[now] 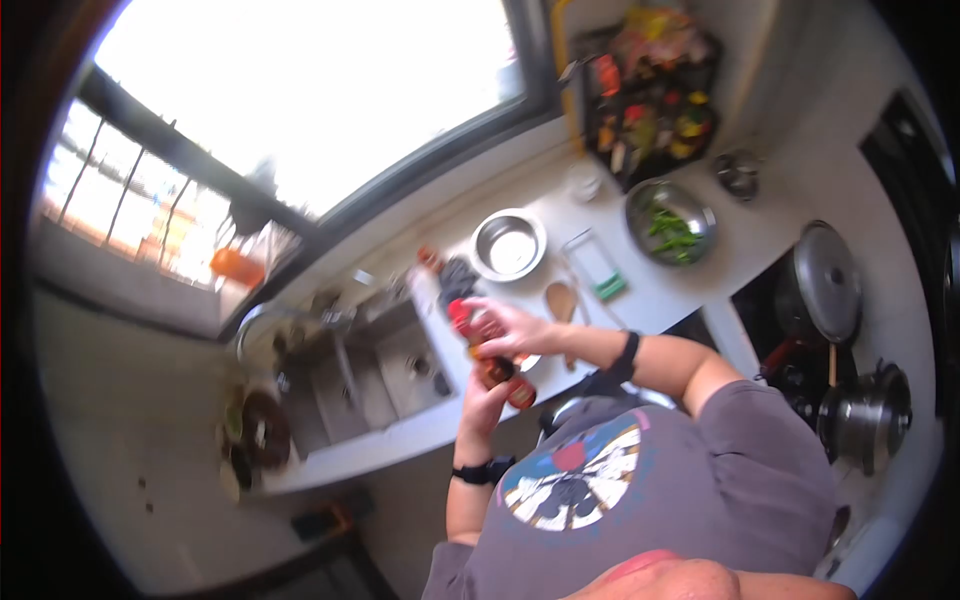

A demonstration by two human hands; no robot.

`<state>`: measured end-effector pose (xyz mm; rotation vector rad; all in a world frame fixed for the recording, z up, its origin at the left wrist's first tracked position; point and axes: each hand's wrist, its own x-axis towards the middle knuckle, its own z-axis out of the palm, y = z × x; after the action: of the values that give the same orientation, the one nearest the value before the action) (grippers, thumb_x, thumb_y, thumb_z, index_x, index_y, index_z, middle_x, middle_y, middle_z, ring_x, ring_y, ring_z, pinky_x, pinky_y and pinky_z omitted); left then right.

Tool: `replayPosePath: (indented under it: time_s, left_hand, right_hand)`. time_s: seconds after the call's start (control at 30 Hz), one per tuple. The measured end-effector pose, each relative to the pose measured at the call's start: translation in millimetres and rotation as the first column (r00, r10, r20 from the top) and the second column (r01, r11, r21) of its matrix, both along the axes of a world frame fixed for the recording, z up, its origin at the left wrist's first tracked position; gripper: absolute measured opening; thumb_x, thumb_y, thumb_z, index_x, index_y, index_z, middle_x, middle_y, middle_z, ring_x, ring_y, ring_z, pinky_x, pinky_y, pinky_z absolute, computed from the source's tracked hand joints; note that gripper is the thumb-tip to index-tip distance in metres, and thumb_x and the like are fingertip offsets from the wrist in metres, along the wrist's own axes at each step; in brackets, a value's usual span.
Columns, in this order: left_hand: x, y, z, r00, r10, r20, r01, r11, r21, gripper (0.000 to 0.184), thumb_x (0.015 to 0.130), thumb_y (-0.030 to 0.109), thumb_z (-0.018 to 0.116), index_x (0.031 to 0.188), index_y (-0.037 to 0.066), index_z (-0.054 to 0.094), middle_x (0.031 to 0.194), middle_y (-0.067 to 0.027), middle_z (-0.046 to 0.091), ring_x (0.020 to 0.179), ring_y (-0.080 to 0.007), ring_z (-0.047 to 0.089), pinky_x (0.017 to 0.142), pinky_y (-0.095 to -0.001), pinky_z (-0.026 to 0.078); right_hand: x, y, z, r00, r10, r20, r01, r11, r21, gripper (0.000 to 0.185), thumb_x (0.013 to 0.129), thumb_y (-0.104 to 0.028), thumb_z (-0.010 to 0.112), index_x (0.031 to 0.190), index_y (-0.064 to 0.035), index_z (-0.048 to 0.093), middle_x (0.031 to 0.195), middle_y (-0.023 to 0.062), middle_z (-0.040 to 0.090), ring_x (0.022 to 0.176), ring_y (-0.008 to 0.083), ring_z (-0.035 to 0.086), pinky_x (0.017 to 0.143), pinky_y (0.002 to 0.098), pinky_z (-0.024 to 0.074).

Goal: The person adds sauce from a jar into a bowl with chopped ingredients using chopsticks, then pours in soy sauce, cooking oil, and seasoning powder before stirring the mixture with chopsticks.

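A dark brown bottle with red parts [497, 372] is held tilted over the counter's front edge. My left hand [485, 403] is closed around its lower part, near a red label. My right hand [515, 328] wraps the upper part, beside a red cap [460, 313]. Fingers cover the middle, and blur hides whether this is all one bottle. Just behind my hands lie a dark crumpled item [458, 277] and a steel bowl [508, 245]. A wooden spoon [560, 302] rests right of my right hand.
A double sink [385, 382] is at the left. Further right are a green-ended grater-like tool [608, 287], a steel bowl with green vegetables [643, 252], a rack of bottles [655, 110], a lidded pan [822, 283] and a steel pot [862, 420]. A window stands behind.
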<state>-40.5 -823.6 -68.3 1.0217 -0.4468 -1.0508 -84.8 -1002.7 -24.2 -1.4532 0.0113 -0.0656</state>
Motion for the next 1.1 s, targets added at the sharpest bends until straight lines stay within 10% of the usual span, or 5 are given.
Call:
replayPosePath:
  time_s: [0.57,0.63,0.67,0.87,1.1]
  left_hand:
    - [-28,-140,46,0.915,-0.401,-0.033,0.395,0.91,-0.125,0.085,0.079,0.012,0.07,0.145,0.005,0.018,0.132,-0.0084,0.044,0.122,-0.0205,0.045,0.101,-0.0353,0.037]
    - [-15,-161,47,0.643,-0.277,0.714,0.175,0.961,0.215,0.085,0.079,0.004,0.067,0.148,0.01,0.017,0.133,-0.012,0.041,0.117,-0.0247,0.046,0.1,-0.0363,0.037]
    - [-11,-162,51,0.606,-0.199,0.77,0.039,0.975,0.221,0.085,0.078,0.004,0.067,0.147,0.011,0.019,0.134,-0.0133,0.039,0.116,-0.0271,0.046,0.099,-0.038,0.037]
    - [19,-100,30,0.833,-0.045,0.552,-0.165,0.932,0.324,0.052,0.084,0.003,0.056,0.134,0.002,0.041,0.128,-0.0125,0.047,0.115,-0.0233,0.049,0.096,-0.0342,0.042]
    - [1,-18,25,0.833,0.287,0.473,-0.508,0.736,0.448,0.042,0.087,0.007,0.056,0.128,0.002,0.048,0.123,-0.0116,0.052,0.106,-0.0185,0.053,0.091,-0.0306,0.043]
  right_hand:
    - [-76,-85,55,0.703,-0.596,0.389,0.664,0.745,-0.059,0.026,0.093,-0.009,0.053,0.117,-0.0055,0.046,0.091,0.004,0.055,0.082,0.0106,0.056,0.076,0.0266,0.047]
    - [-92,-124,62,0.577,-0.654,0.49,0.805,0.555,-0.208,0.036,0.09,-0.012,0.057,0.123,-0.0054,0.044,0.097,0.0067,0.058,0.089,0.0149,0.058,0.082,0.0307,0.0469]
    - [-102,-147,70,0.561,-0.686,0.462,0.827,0.492,-0.273,0.038,0.089,-0.011,0.059,0.123,-0.0051,0.045,0.098,0.0071,0.058,0.089,0.0142,0.058,0.083,0.0308,0.0468]
    - [-122,-322,35,0.121,-0.838,0.532,0.869,-0.17,-0.465,0.033,0.08,-0.013,0.066,0.11,-0.0127,0.053,0.096,0.0123,0.064,0.086,0.0329,0.063,0.074,0.0397,0.049]
    - [-115,-447,-53,0.005,-0.895,0.445,0.755,-0.289,-0.589,0.037,0.077,-0.014,0.069,0.11,-0.0153,0.053,0.1,0.0141,0.063,0.093,0.0356,0.06,0.076,0.043,0.0482]
